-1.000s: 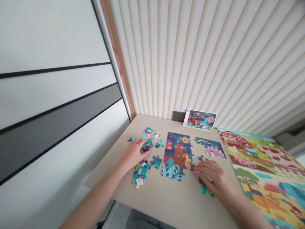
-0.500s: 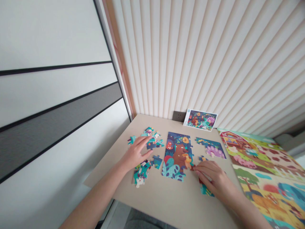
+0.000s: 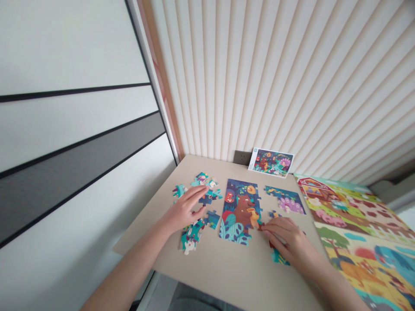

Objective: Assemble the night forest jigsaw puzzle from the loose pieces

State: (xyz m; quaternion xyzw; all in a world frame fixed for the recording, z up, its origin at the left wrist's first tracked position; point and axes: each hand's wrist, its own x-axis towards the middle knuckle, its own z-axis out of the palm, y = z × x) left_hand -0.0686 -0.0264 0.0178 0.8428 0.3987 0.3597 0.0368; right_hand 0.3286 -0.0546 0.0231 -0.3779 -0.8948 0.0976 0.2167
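Bare hands: two, being one left hand [image 3: 186,211] and one right hand [image 3: 287,236].
Joined jigsaw section in dark blue with a brown bear [image 3: 241,211]: one.
Joined jigsaw section with a purple feather fan [image 3: 290,204]: one.
Loose teal-and-navy jigsaw pieces [image 3: 194,233], left side: several, overlapping and partly covered; exact number unclear.
Teal-and-orange jigsaw card [image 3: 279,258] by the right hand: piece count hidden.
White-bordered rectangular picture card [image 3: 271,162]: one.
Dark grey rectangular wall socket [image 3: 241,157]: one.
Flat beige table [image 3: 227,272]: one.
Large colourful animal pictures: two, being one red-barn picture [image 3: 350,205] and one green-tree picture [image 3: 359,265].
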